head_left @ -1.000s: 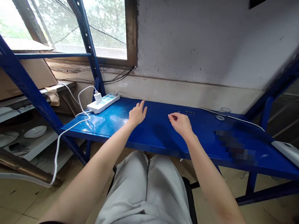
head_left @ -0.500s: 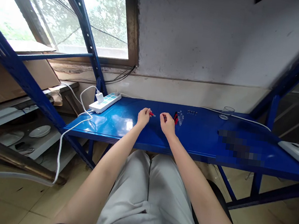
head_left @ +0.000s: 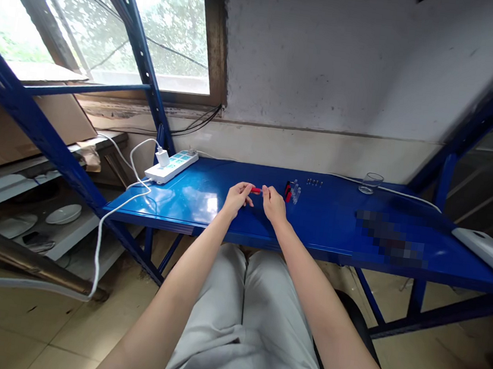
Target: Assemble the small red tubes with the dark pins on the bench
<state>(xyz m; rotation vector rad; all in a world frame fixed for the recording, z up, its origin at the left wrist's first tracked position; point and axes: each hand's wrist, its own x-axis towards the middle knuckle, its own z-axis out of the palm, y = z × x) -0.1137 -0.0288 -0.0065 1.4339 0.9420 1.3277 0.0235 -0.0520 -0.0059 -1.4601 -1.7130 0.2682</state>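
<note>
A small red stick-like piece (head_left: 255, 190) lies level between my two hands, above the blue table (head_left: 190, 207). My left hand (head_left: 237, 199) pinches its left end between thumb and fingers. My right hand (head_left: 274, 205) is closed on its right end, and the fingertips cover that end. Just right of my right hand is a group of small black and red pieces (head_left: 288, 192). Beside them lie several clear tube-like pieces (head_left: 295, 191). Farther back, several tiny pieces (head_left: 314, 182) are set in a row.
A white power strip (head_left: 171, 167) with a plugged-in cable sits at the table's left end. A clear glass (head_left: 370, 183) stands at the back right. A blurred dark object (head_left: 390, 238) and a white object (head_left: 487, 253) lie on the right. Blue rack posts flank the table.
My right hand has come to the red piece and closed on its right end. The red piece, tilted before, is now level between both hands. The view has shifted slightly.
</note>
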